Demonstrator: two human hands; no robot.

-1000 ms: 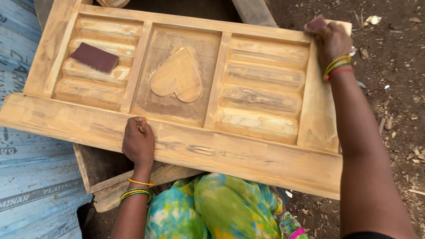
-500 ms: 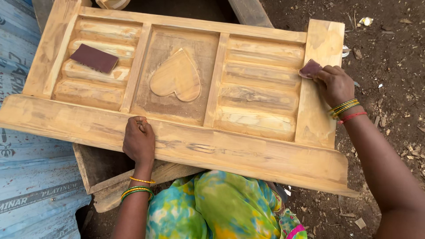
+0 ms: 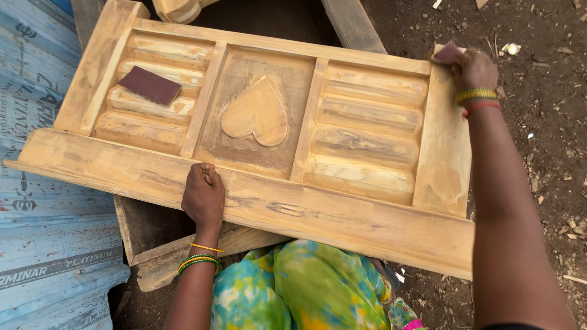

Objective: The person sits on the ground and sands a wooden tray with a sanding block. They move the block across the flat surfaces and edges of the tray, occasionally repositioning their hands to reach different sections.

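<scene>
A carved wooden panel [image 3: 367,220] with a raised heart [image 3: 257,114] in its middle lies across my lap. My left hand [image 3: 203,195] rests curled on the panel's near rail, pressing it down. My right hand [image 3: 472,68] is at the panel's far right corner and presses a small brown piece of sandpaper [image 3: 446,54] against the right-hand upright. A second brown sheet of sandpaper [image 3: 150,85] lies loose on the ribbed left section.
A blue corrugated sheet [image 3: 43,244] lies at the left. Under the panel sits a dark wooden frame [image 3: 153,244], with more timber [image 3: 351,24] behind. Bare dirt with wood chips [image 3: 544,140] covers the right side.
My right hand went from the far right corner down the right upright with the sandpaper, then back up to the corner. My left hand has stayed on the near rail.
</scene>
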